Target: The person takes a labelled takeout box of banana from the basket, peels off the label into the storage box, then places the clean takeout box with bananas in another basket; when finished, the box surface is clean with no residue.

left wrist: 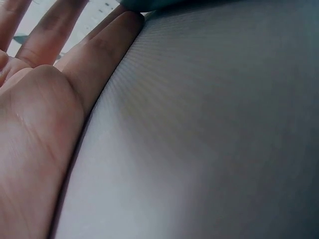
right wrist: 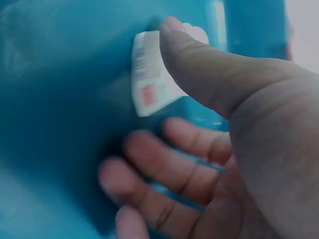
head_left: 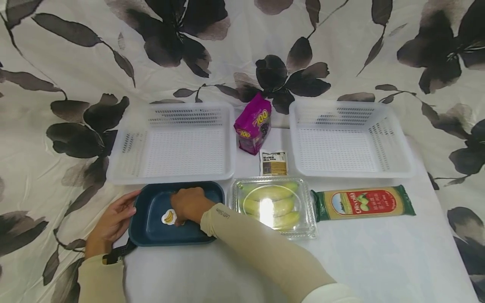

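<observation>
A dark blue tray [head_left: 147,233] lies in front of the left basket. My left hand [head_left: 115,219] is at its left side, fingers extended and fingertips right at the rim. In the left wrist view, the fingers [left wrist: 99,55] reach up toward the tray's teal edge [left wrist: 149,5]. My right hand [head_left: 191,205] is inside the tray, beside a white sticker with a banana picture [head_left: 168,217]. In the right wrist view, a white printed piece with a red mark [right wrist: 147,82] lies under my thumb; the bent fingers are spread apart from it. The head view hides that piece.
A clear box of bananas [head_left: 248,195] and an Olivoilà packet [head_left: 363,202] lie to the right. Behind stand two white baskets [head_left: 170,179] [head_left: 352,172]. Between these are a purple bag [head_left: 253,124] and a small printed sachet [head_left: 273,163].
</observation>
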`<state>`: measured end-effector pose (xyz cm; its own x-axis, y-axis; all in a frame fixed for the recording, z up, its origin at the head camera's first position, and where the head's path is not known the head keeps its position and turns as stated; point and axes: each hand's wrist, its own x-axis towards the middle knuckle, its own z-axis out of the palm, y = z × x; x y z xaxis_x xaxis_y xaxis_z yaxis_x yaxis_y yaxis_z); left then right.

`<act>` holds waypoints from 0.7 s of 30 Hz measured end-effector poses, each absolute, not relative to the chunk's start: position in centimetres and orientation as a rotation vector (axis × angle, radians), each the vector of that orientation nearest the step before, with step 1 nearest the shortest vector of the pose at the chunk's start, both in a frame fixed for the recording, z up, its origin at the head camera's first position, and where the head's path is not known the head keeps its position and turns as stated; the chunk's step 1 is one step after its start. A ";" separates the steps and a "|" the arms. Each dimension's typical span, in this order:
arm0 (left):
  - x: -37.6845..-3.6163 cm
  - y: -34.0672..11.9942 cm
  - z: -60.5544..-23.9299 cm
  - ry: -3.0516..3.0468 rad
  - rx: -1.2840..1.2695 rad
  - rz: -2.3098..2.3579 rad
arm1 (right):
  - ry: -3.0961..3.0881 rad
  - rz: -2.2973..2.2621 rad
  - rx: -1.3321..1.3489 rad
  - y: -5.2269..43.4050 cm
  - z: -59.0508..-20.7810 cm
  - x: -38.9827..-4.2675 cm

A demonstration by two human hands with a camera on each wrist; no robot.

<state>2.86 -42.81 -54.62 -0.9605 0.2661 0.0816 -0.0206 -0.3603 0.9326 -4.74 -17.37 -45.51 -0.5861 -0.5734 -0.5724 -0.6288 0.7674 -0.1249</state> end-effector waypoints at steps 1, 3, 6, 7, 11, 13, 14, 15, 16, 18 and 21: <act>2.9 -42.9 -54.6 1.655 0.336 2.439 | 2.360 0.130 -0.910 -17.2 -45.1 -4.6; 2.9 -42.9 -54.6 1.642 0.347 2.452 | 2.366 0.130 -0.943 -16.7 -44.4 -4.5; 2.9 -42.8 -54.7 1.631 0.344 2.468 | 2.360 0.096 -0.990 -15.5 -43.4 -4.5; 2.9 -42.8 -54.7 1.638 0.337 2.471 | 2.353 0.078 -1.009 -15.0 -43.1 -4.5; 3.0 -42.8 -54.5 1.672 0.306 2.455 | 2.331 0.041 -1.054 -12.5 -41.9 -4.6; 2.9 -42.9 -54.6 1.667 0.312 2.447 | 2.331 0.011 -1.070 -10.8 -41.2 -4.6; 2.9 -42.9 -54.6 1.651 0.325 2.446 | 2.334 -0.020 -1.073 -9.8 -40.8 -4.7; 2.8 -43.0 -54.7 1.614 0.340 2.454 | 2.338 -0.065 -1.080 -8.6 -40.4 -4.8; 2.7 -43.0 -54.7 1.560 0.361 2.467 | 2.338 -0.115 -1.085 -7.5 -40.0 -4.9; 2.6 -43.2 -54.6 1.466 0.405 2.476 | 2.349 -0.242 -1.087 -5.0 -39.3 -5.1; 2.5 -43.4 -54.1 1.406 0.444 2.441 | 2.363 -0.446 -1.044 -1.1 -38.4 -5.5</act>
